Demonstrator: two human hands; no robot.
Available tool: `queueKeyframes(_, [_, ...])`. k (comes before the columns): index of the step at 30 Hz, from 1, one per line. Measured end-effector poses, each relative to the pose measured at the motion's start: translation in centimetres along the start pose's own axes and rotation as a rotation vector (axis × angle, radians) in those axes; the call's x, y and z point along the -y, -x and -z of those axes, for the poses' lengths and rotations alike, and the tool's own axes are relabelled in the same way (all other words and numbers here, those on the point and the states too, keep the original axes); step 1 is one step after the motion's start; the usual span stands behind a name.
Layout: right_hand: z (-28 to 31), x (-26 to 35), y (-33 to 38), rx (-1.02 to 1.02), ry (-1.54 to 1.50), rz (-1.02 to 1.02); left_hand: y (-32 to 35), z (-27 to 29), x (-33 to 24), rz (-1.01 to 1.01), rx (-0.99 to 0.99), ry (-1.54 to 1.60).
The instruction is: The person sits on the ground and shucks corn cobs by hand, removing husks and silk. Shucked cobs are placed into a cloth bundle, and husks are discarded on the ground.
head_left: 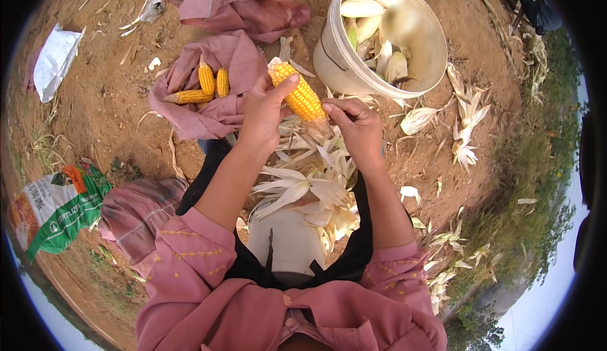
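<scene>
On dirt [120,41] — bucket [335,66], pink cloth [190,116], loose husks [291,190].
Bucket ahead R; cloth ahead L; husks heaped nearer in. L hand [261,114] wrapped round big bare cob [303,100] — btwn bucket & cloth; R hand [360,130] has thumb & forefinger pinched narrow at its silky end, can't tell on what. Corn in husk [363,7] in bucket; 3 smaller cobs [206,79] on cloth.

We see a blur over the bucket [341,66], the far cloth [237,0] cropped at top, fingertips of the left hand [260,114] hidden behind the cob [303,100].
</scene>
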State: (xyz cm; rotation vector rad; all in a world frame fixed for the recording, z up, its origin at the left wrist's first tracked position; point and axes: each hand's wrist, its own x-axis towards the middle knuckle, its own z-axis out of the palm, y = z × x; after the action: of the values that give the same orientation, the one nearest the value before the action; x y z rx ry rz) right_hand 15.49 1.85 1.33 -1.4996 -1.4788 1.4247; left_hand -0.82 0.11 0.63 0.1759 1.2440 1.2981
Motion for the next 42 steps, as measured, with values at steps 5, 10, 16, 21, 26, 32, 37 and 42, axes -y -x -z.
queueKeyframes(5, [1.0,-1.1,-0.3,-0.081,0.323,0.140,0.2,-0.3,-0.9,-0.024,0.004,0.055])
queueKeyframes(10, [2.7,-4.5,-0.1,0.230,0.942,0.128,-0.2,0.4,-1.0,-0.046,-0.017,0.065])
queueKeyframes(16, [1.8,-2.4,-0.6,0.127,0.260,-0.080,-0.1,0.2,-1.0,-0.028,0.016,0.100])
queueKeyframes(21, [1.4,-0.9,-0.4,0.336,-0.172,-0.235,-0.3,0.6,-0.8,-0.019,0.027,0.097])
queueKeyframes(26, [1.5,-0.2,-0.2,0.314,-0.248,-0.254,-0.4,0.7,-0.5,0.005,0.030,0.105])
queueKeyframes(32, [2.5,-2.4,-0.6,0.139,0.672,0.057,-0.5,0.6,-0.5,0.004,0.023,0.102])
queueKeyframes(37, [2.0,-2.9,-0.2,0.142,0.758,0.142,-0.1,0.4,-0.7,-0.011,0.025,0.053])
queueKeyframes(42, [0.2,-0.7,-0.4,0.167,-0.007,0.086,-0.2,0.1,0.0,0.013,0.012,-0.012])
